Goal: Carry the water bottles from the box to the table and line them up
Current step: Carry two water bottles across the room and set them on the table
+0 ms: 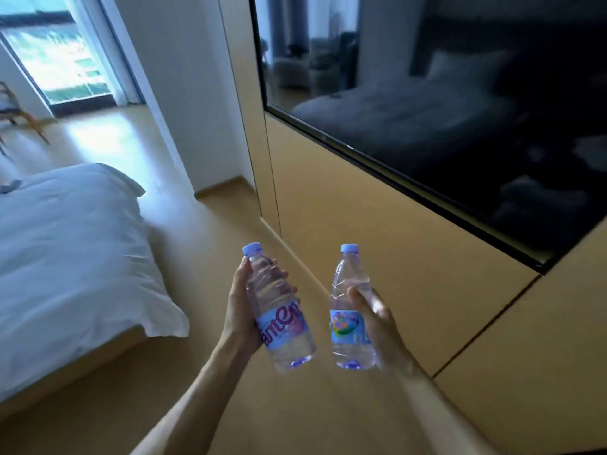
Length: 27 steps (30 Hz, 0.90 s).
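I carry two clear water bottles with pale blue caps and blue labels, one in each hand, held out in front of me above the wooden floor. My left hand (241,310) grips the left bottle (279,310) around its middle; it tilts slightly left. My right hand (377,318) grips the right bottle (349,310), which stands nearly upright. The two bottles are a small gap apart. Neither the box nor the table is in view.
A bed with white bedding (65,264) lies at the left. A wood-panelled wall with a dark wall-mounted screen (443,103) runs along the right. The wooden floor passage (226,224) leads ahead toward a bright window (62,57), with a chair (16,113) at far left.
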Motion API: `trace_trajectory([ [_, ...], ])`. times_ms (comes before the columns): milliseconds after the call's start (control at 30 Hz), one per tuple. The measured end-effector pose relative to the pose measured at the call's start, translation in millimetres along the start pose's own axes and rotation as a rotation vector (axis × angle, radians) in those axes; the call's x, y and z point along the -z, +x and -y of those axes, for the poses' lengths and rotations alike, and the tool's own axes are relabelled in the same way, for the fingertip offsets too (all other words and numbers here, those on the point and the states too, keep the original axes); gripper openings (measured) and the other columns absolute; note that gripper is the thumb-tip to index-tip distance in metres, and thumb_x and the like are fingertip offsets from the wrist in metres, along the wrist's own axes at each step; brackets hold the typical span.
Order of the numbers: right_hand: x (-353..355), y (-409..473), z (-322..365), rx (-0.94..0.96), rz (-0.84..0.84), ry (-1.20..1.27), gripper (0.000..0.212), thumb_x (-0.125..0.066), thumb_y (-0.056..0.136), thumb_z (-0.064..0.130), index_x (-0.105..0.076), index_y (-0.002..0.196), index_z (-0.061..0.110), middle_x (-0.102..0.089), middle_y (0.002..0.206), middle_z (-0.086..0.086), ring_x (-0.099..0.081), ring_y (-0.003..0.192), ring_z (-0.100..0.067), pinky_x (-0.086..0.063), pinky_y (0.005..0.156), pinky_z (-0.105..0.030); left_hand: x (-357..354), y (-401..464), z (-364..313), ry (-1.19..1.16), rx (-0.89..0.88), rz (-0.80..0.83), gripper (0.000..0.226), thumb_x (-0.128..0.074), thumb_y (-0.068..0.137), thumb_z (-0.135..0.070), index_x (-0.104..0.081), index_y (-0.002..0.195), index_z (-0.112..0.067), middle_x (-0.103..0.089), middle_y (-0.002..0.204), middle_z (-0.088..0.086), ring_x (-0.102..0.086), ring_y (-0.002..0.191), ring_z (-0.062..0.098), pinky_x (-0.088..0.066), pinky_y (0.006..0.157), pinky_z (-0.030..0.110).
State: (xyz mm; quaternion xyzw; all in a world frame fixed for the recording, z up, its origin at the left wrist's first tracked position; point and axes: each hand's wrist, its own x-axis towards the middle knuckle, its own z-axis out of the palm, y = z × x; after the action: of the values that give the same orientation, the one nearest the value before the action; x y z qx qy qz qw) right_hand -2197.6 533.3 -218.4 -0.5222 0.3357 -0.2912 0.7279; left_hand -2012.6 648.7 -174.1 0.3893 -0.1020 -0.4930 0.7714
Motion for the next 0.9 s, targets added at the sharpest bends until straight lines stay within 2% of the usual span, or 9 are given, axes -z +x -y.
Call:
trace_trajectory([
  [133, -57.3, 64.2, 11.6, 0.018, 0.066, -0.015, 0.046, -0.071, 0.084, 0.051, -0.062, 0.119, 0.022, -0.072, 0.104, -0.008, -0.071, 0.09, -0.024, -0.058, 0.077, -0.04, 32.1, 39.3, -55.0, -0.009, -0.076, -0.026, 0.04, -0.049, 0.094, -0.052, -0.065, 0.093, -0.015, -0.064, 0.086, 0.006, -0.064, 0.07, 0.026, -0.056, 0.071, 0.038],
  [267, -100.0, 131.7, 17.2, 0.026, 0.142, -0.057, 0.047, -0.068, 0.084, 0.056, -0.061, 0.119, 0.025, -0.073, 0.106, -0.005, -0.074, 0.093, -0.021, -0.057, 0.069, -0.031, 60.5, 83.6, -98.2, 0.026, -0.142, -0.042, 0.041, -0.048, 0.094, -0.053, -0.063, 0.094, -0.015, -0.065, 0.088, 0.007, -0.064, 0.072, 0.024, -0.056, 0.073, 0.039],
  [467, -158.3, 249.0, 21.6, 0.016, 0.27, -0.078, 0.043, -0.068, 0.086, 0.052, -0.061, 0.119, 0.025, -0.073, 0.108, -0.007, -0.074, 0.094, -0.026, -0.058, 0.071, -0.038, 90.7, 167.7, -156.7, 0.02, -0.255, -0.089, 0.038, -0.051, 0.093, -0.05, -0.062, 0.099, -0.014, -0.065, 0.091, 0.008, -0.067, 0.073, 0.024, -0.057, 0.073, 0.039],
  [600, -201.4, 333.0, 35.3, 0.007, 0.344, -0.097, 0.047, -0.064, 0.087, 0.049, -0.057, 0.125, 0.022, -0.072, 0.109, -0.011, -0.073, 0.094, -0.031, -0.059, 0.076, -0.046, 102.5, 222.5, -200.0, -0.041, -0.307, -0.153, 0.038, -0.049, 0.093, -0.049, -0.065, 0.095, -0.015, -0.061, 0.089, 0.007, -0.063, 0.071, 0.022, -0.056, 0.071, 0.036],
  [733, -249.1, 407.7, 50.9, -0.023, 0.447, -0.103, 0.053, -0.064, 0.082, 0.052, -0.058, 0.125, 0.021, -0.074, 0.105, -0.008, -0.074, 0.093, -0.026, -0.058, 0.071, -0.038, 115.6, 269.5, -247.7, -0.097, -0.356, -0.217, 0.038, -0.041, 0.096, -0.051, -0.059, 0.093, -0.018, -0.049, 0.089, 0.003, -0.051, 0.073, 0.02, -0.053, 0.069, 0.032],
  [800, -273.4, 440.1, 53.6, -0.036, 0.495, -0.112, 0.054, -0.065, 0.084, 0.052, -0.057, 0.125, 0.02, -0.075, 0.102, -0.006, -0.075, 0.091, -0.026, -0.058, 0.067, -0.035, 125.4, 288.2, -269.6, -0.117, -0.383, -0.267, 0.04, -0.039, 0.098, -0.051, -0.059, 0.096, -0.017, -0.051, 0.09, 0.004, -0.051, 0.074, 0.021, -0.054, 0.069, 0.032],
  [900, -312.0, 487.8, 52.2, -0.058, 0.545, -0.12, 0.058, -0.067, 0.082, 0.056, -0.055, 0.127, 0.02, -0.075, 0.102, -0.009, -0.074, 0.092, -0.03, -0.058, 0.07, -0.038, 147.1, 320.4, -301.5, -0.087, -0.414, -0.352, 0.041, -0.039, 0.098, -0.052, -0.059, 0.096, -0.015, -0.056, 0.09, 0.01, -0.054, 0.077, 0.025, -0.055, 0.068, 0.03],
])
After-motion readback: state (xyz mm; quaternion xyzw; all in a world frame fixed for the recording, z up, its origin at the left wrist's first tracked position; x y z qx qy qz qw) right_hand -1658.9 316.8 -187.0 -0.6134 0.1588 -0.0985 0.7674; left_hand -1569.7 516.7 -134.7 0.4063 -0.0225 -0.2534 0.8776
